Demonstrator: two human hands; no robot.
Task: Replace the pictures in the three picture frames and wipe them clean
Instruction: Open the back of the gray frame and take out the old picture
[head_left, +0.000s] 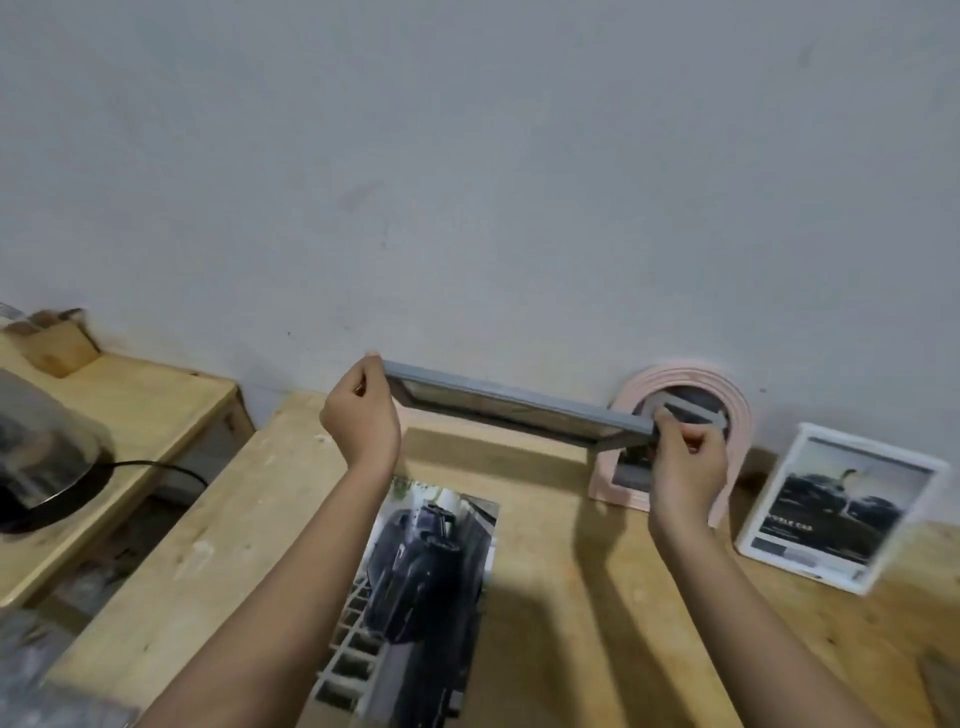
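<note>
I hold a grey picture frame (511, 402) edge-on above the wooden table (571, 597), close to the wall. My left hand (363, 415) grips its left end and my right hand (685, 467) grips its right end. A pink arched frame (727, 400) leans on the wall behind my right hand, partly hidden by it. A white frame (836, 509) with a dark picture leans on the wall to the right. A loose print of a dark car (426, 587) lies flat on the table below the grey frame.
A lower wooden table (130, 415) stands at the left with a dark domed appliance (41, 462), its black cable (156, 467) and a wooden knife block (52, 343). A gap separates the two tables. The grey wall (467, 182) rises just behind the frames.
</note>
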